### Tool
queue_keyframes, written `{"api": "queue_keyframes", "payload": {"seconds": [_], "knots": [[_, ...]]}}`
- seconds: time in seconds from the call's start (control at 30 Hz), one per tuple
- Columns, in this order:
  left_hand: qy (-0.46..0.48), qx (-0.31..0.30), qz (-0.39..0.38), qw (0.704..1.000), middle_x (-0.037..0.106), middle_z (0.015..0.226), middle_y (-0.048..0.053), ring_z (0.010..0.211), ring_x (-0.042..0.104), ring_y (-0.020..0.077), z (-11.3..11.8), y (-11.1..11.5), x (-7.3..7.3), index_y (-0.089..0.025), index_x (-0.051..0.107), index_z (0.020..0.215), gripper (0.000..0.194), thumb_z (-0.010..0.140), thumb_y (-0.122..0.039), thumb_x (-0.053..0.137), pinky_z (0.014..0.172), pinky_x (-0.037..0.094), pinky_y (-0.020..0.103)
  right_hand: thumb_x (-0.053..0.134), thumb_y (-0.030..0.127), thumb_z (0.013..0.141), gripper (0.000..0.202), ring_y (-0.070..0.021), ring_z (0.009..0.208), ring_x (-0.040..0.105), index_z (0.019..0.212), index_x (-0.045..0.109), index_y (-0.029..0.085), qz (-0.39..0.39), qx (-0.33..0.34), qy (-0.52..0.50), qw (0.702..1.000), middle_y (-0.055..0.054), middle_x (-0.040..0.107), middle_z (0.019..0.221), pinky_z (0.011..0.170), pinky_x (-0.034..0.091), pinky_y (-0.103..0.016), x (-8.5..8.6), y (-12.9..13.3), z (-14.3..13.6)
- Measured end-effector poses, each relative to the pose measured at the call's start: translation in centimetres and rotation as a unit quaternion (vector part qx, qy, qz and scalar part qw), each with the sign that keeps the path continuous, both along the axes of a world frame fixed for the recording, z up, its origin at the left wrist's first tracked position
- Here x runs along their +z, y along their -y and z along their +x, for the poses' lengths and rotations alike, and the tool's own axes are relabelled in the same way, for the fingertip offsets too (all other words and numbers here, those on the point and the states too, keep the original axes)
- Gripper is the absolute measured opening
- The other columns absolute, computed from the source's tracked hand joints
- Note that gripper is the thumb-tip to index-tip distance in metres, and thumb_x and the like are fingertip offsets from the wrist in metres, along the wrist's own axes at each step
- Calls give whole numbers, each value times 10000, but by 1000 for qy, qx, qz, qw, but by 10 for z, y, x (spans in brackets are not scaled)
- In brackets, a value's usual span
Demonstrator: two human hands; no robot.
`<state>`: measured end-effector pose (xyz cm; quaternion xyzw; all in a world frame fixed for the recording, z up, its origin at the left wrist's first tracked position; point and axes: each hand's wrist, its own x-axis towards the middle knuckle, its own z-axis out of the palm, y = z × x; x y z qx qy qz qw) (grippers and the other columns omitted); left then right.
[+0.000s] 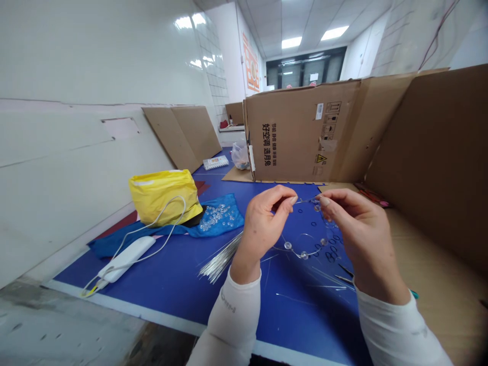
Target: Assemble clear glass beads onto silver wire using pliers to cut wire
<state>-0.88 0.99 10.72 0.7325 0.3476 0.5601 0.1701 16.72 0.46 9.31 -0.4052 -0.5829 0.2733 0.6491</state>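
Note:
Between my two hands runs a thin metal wire (304, 201), level above the blue table (236, 305). My left hand (263, 223) pinches one end with thumb and forefinger. The thumb and forefinger of my right hand (360, 231) are closed on the other end, near a small clear bead. Below hangs or lies a curved wire with clear round beads (287, 245); whether it joins the held wire is unclear. Small black rings (333, 250) lie beside my right hand, close to pointed metal tool tips (344, 279). A bundle of straight wires (221, 257) lies left of my left wrist.
Clear beads (216, 217) lie on a blue cloth (234, 207) beside a yellow bag (163, 198). At the left is a white oblong device (127, 258) with a cable. A large cardboard box (297, 132) walls off the back and right. Loose wire pieces lie near the front.

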Motion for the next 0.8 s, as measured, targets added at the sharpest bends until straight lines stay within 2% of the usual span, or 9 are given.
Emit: {"api": "queue_keyframes", "payload": {"seconds": [0.23, 0.43, 0.53, 0.63, 0.73, 0.8], "knots": [[-17, 14, 32, 999, 661, 800, -1, 681, 590, 98, -2, -2, 0, -193, 669, 871, 119, 950, -234, 589, 659, 474, 229, 749, 300, 838, 52, -138, 757, 649, 865, 772, 262, 35, 5, 29, 999, -8, 741, 851, 678, 500, -268, 5, 10, -2], [1, -11, 21, 1000, 637, 734, -9, 652, 566, 94, 0, 0, 0, -196, 674, 867, 122, 948, -244, 596, 629, 460, 220, 761, 291, 815, 57, -104, 588, 562, 862, 777, 262, -19, 28, -29, 999, 20, 689, 694, 540, 447, -235, -1, -2, 2], [4, -10, 18, 1000, 629, 726, -9, 644, 555, 91, 1, 0, 1, -193, 676, 859, 128, 946, -241, 594, 616, 450, 217, 752, 282, 820, 63, -109, 593, 566, 870, 776, 253, -13, 30, -28, 999, 9, 703, 723, 545, 452, -246, -1, -3, 2], [18, -8, 3, 1000, 608, 703, -17, 616, 538, 84, 1, -1, 2, -185, 666, 844, 129, 938, -243, 599, 590, 437, 209, 715, 253, 861, 63, -130, 679, 613, 894, 769, 257, 60, -10, 42, 997, -7, 725, 819, 620, 478, -276, 2, 4, -1], [33, -2, -26, 999, 579, 660, -33, 574, 521, 77, 0, -2, 2, -179, 650, 829, 125, 928, -238, 602, 556, 421, 201, 690, 195, 878, 107, -147, 765, 628, 924, 764, 258, 166, -35, 135, 976, -13, 714, 850, 684, 479, -298, 5, 11, -4], [36, 3, -35, 999, 570, 640, -40, 560, 517, 73, 0, -2, 2, -178, 648, 824, 118, 922, -229, 607, 550, 417, 197, 685, 182, 879, 119, -150, 776, 630, 934, 761, 255, 186, -32, 157, 969, -14, 710, 845, 696, 479, -301, 5, 13, -5]]}}
